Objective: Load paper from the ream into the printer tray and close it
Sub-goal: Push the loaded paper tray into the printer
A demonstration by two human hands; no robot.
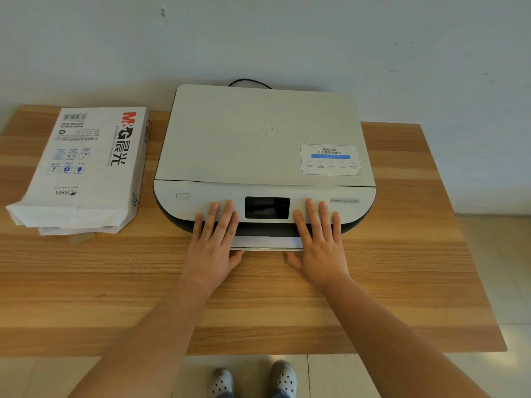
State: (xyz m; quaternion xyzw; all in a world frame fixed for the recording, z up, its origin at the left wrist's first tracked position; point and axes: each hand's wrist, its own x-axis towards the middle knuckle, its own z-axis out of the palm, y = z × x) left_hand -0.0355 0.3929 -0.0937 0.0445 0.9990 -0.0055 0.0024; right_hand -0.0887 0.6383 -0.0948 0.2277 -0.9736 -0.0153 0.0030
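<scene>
A white printer (258, 139) sits at the back middle of the wooden table (115, 282). Its paper tray (267, 243) sticks out a little at the front, with white paper showing in it. My left hand (214, 245) lies flat with fingers spread on the printer's front panel, left of the dark screen (267, 207), thumb under the tray's edge. My right hand (320, 242) lies the same way to the right of the screen. Neither hand holds anything. The white paper ream (86, 165), its near end torn open, lies at the table's left.
A black cable (250, 81) loops behind the printer against the pale wall. The table's front edge is close to me, with my feet in white shoes (283, 379) on the tiled floor below. The table's right edge runs diagonally at the right.
</scene>
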